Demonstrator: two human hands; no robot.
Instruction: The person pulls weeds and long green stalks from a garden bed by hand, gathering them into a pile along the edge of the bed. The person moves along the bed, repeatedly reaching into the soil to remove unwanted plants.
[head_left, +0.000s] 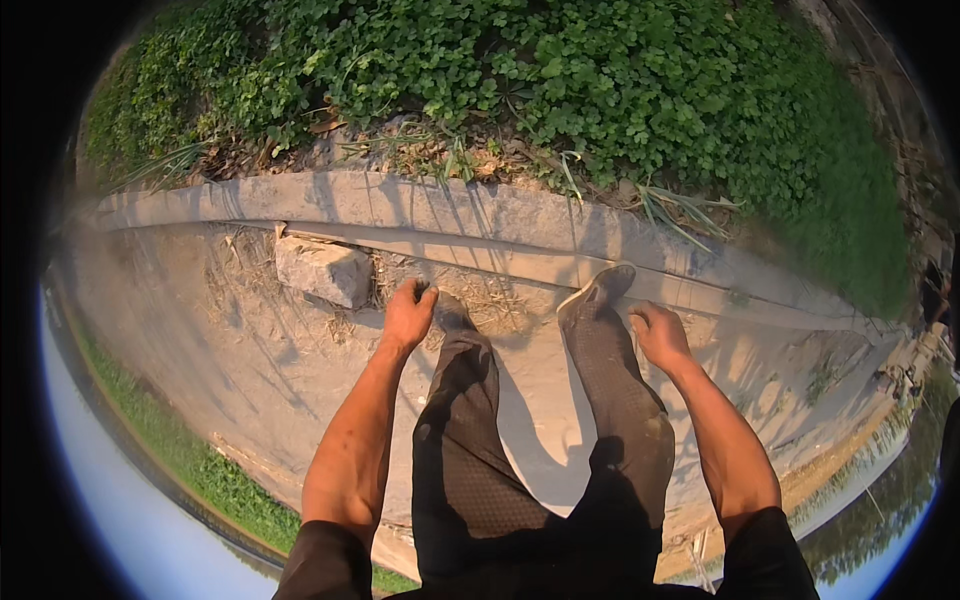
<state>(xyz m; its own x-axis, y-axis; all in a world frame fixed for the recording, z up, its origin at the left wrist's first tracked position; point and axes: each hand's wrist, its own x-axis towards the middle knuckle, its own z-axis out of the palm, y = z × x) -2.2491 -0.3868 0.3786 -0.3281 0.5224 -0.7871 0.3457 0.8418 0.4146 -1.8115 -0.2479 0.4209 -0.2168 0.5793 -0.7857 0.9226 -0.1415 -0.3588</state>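
My left hand (410, 311) hangs just above the left shoe, its fingers curled inward, close to the right of a large rough stone block (324, 271). Nothing can be made out between its fingers. My right hand (661, 335) is beside the right shin, also with curled fingers and no object visible in it. The right shoe (609, 283) rests against a low concrete kerb (517, 214). Beyond the kerb grows a dense bed of green leafy plants (600, 90), with a few long-bladed plants (679, 206) along its edge.
Dry straw (487, 311) lies on the dusty ground around the left shoe and the stone block. A pale narrow ledge (465, 251) runs along the near side of the kerb. Green growth (202, 469) borders the path at the lower left. Woody debris (911, 367) lies at the far right.
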